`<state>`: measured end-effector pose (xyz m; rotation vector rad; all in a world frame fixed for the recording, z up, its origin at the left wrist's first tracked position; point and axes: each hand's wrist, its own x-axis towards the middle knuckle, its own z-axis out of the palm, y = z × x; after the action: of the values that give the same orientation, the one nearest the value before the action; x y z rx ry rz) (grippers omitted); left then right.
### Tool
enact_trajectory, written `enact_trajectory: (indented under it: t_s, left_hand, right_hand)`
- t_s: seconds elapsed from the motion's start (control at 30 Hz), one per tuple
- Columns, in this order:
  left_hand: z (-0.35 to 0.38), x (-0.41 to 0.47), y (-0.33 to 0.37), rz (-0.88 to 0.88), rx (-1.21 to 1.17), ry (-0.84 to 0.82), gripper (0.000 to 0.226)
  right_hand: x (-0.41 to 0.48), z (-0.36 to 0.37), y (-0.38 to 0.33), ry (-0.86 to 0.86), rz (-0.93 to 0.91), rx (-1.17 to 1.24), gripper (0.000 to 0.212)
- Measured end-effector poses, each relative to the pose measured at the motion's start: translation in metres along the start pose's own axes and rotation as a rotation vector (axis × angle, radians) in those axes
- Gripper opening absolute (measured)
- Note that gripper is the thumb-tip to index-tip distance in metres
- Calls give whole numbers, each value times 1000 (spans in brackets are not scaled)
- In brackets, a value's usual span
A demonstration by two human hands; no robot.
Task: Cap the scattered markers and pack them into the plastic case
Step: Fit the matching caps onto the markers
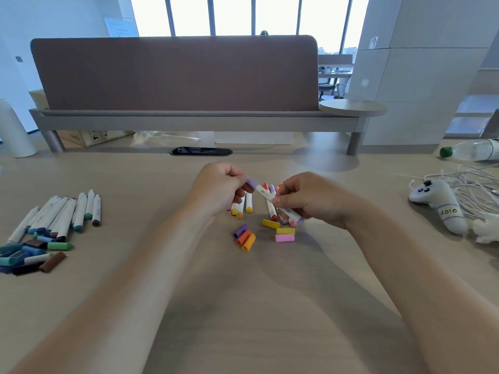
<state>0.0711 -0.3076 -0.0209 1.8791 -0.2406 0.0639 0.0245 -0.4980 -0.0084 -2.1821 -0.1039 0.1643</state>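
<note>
Both hands hold one white marker [265, 195] with a light purple cap, above the middle of the desk. My left hand [218, 187] pinches the purple capped end. My right hand [310, 201] grips the marker's other end. Under the hands lies a small pile of white markers [244, 206] with warm-coloured ends. Loose caps lie in front of it: purple, orange and amber ones [244, 237], plus yellow and pink ones [283, 232]. At the far left is a second pile of white markers [62, 214] with blue, green and brown caps [32, 252]. No plastic case is in view.
A grey game controller [437, 203] and tangled white cables [469, 184] lie at the right. A plastic bottle with a green cap [469, 149] lies at the far right edge. A brown divider panel [175, 74] stands behind the desk, with a cable slot [201, 151] below it.
</note>
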Motion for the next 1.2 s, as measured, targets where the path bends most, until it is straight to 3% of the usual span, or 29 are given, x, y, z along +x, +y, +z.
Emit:
enact_trajectory:
  t_s: [0.13,0.27,0.37,0.6,0.77,1.2]
  left_hand:
    - [-7,1,3,22,-18,-38,23]
    - [-12,7,0,-23,87,97,30]
    - [-15,9,-2,-40,95,103,20]
    - [-14,10,-3,-55,86,82,19]
    - [-15,10,-2,-50,115,83,22]
    - [-17,5,4,-70,152,95,19]
  right_hand:
    - [6,7,-6,49,54,21,19]
    - [33,15,-19,183,141,-154,27]
    - [52,20,-28,147,249,-286,15]
    - [84,28,-32,52,397,-681,14]
    - [94,36,-28,176,305,-726,23]
    - [105,55,-40,60,316,-774,20]
